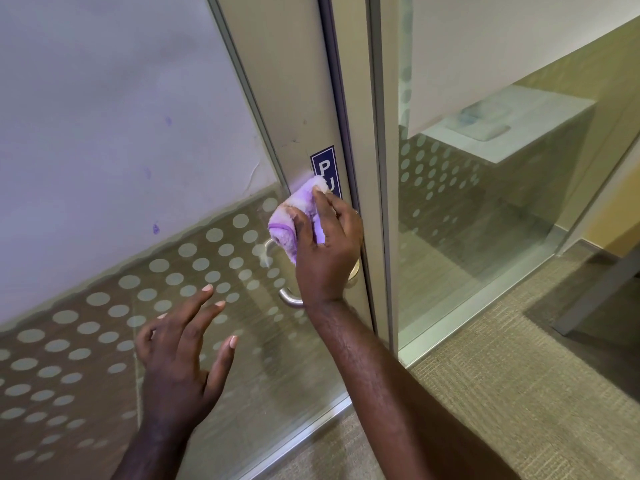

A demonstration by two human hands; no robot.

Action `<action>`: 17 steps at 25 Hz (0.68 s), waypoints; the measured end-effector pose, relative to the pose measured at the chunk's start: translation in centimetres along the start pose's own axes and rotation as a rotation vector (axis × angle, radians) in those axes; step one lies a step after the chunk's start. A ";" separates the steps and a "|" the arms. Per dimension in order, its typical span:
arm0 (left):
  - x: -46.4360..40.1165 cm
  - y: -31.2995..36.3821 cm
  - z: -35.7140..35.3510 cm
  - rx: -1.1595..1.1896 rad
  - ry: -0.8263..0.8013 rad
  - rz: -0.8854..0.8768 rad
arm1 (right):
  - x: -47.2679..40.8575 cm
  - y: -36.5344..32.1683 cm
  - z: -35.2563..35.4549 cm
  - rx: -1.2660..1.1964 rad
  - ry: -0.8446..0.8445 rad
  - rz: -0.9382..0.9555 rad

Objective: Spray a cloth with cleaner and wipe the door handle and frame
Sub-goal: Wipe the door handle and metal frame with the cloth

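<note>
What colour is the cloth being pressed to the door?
The cloth is purple and white, bunched in the right hand; the head view shows it.

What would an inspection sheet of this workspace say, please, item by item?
Surface: metal door frame with a blue sign, partly covered by the cloth.
Job's things: purple cloth pressed on the frame above the door handle; no spray bottle seen.
Clutter: nothing seen.
Hands: right hand grips the cloth; left hand open, empty, in front of the dotted glass.
Cables: nothing seen.
Surroundings: carpet, room behind the glass.
</note>
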State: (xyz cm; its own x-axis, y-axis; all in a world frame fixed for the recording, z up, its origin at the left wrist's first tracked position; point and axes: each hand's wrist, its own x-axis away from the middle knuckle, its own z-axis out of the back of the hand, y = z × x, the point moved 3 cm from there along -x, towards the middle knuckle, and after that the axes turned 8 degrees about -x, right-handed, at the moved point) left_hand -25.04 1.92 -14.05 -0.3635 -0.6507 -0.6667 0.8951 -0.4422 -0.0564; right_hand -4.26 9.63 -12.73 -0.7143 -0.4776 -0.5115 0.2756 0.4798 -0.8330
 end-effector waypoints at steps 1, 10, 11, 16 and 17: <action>0.0 -0.1 0.0 -0.001 -0.002 0.001 | 0.1 0.1 -0.1 0.059 -0.015 0.033; 0.1 0.5 0.2 0.009 -0.023 0.003 | 2.4 0.5 -1.3 0.465 -0.334 0.124; 0.1 0.5 0.3 0.013 -0.026 0.008 | 2.4 0.6 -1.1 0.459 -0.341 0.131; 0.3 0.9 0.3 0.028 -0.034 0.008 | 2.7 1.5 -0.7 0.499 -0.352 0.137; 0.2 1.0 0.3 0.031 -0.037 0.010 | 3.0 1.7 -0.5 0.517 -0.357 0.131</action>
State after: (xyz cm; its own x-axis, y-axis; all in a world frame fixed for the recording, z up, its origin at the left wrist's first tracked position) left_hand -24.32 1.17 -14.08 -0.3647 -0.6771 -0.6392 0.8904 -0.4545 -0.0265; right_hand -6.24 9.43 -15.59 -0.4206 -0.6974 -0.5803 0.6840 0.1765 -0.7079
